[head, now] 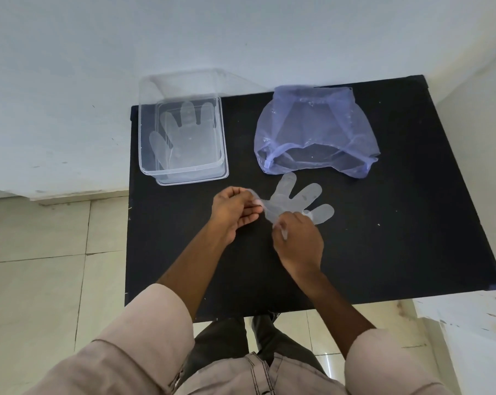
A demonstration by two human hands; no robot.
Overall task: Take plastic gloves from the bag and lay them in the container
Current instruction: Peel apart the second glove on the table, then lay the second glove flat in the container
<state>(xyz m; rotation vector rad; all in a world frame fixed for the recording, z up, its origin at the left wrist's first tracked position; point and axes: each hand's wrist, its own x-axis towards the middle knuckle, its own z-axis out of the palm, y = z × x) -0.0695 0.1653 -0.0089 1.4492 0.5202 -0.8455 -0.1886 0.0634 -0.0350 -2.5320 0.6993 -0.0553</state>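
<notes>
Both hands, left hand (pixel 235 212) and right hand (pixel 298 240), pinch the plastic glove's (pixel 295 199) cuff; that flimsy film could slip or crumple before reaching the container (pixel 184 172).

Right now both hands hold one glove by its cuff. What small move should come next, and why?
Probably lift the glove and carry it left to the container. Both the left hand and the right hand already pinch its cuff, and the container, with one glove inside, stands open.
</notes>
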